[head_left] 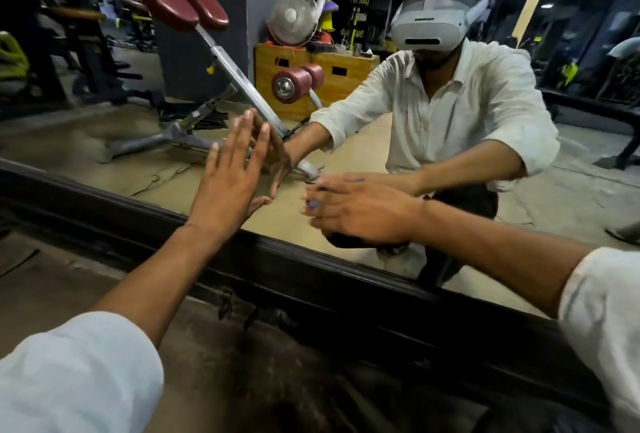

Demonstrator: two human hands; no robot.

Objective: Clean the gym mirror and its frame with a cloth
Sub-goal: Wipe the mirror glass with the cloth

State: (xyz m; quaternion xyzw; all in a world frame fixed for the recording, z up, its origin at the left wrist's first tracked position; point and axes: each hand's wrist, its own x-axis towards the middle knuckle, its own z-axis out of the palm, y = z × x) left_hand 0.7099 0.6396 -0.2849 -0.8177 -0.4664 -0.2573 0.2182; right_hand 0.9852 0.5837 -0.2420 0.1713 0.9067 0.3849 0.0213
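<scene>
The gym mirror fills the upper part of the view, and its dark wooden frame runs slantwise below it. My left hand lies flat on the glass, fingers straight and spread, just above the bottom rail. To the right, my right hand holds a dark bunched cloth under its palm against the lower glass, close to the frame. Most of the cloth is hidden by that hand. The mirror shows my crouched reflection in a white shirt.
The brown floor runs up to the frame's foot. Reflected in the glass are an incline bench with red pads, a white fan on a wooden box, and other gym machines.
</scene>
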